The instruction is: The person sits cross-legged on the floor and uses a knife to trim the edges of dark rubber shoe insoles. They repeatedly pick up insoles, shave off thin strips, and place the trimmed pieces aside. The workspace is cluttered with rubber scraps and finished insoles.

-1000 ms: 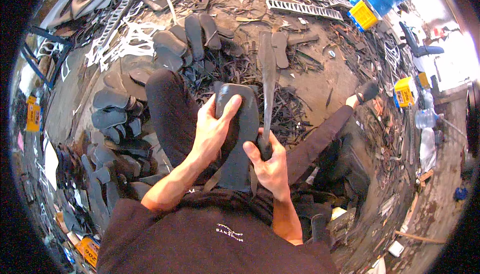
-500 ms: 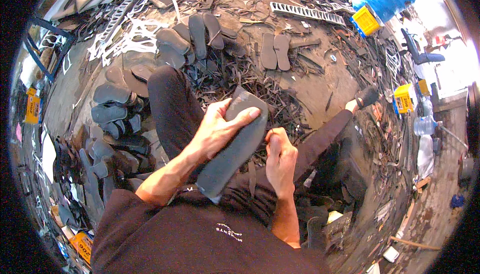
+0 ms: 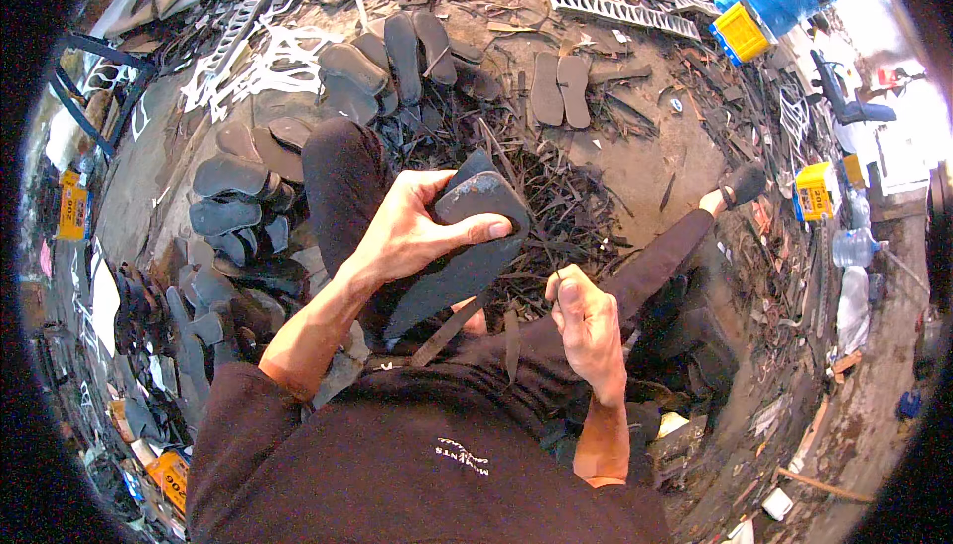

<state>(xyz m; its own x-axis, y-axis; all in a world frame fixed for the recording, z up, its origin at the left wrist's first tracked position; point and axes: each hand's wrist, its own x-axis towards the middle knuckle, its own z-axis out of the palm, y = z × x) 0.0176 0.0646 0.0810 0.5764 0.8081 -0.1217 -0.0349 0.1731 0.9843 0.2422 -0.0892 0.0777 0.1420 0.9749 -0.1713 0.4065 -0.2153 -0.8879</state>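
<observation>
Meanwhile, the left hand [image 3: 402, 236] gripped a dark rubber sandal sole [image 3: 459, 246] tilted above the person's lap — thumb across its upper end. The right hand [image 3: 586, 321] was clenched beside it — a thin strip [image 3: 511, 340] hung just below, among cut soles [image 3: 233, 202] and scraps [image 3: 556, 187].

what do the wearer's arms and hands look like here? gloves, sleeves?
No gloves: left hand and right hand are bare, as are both forearms. The dark maroon short-sleeved shirt, with a small white chest print, has sleeves ending near the elbows. No watch, rings or bands visible.
</observation>
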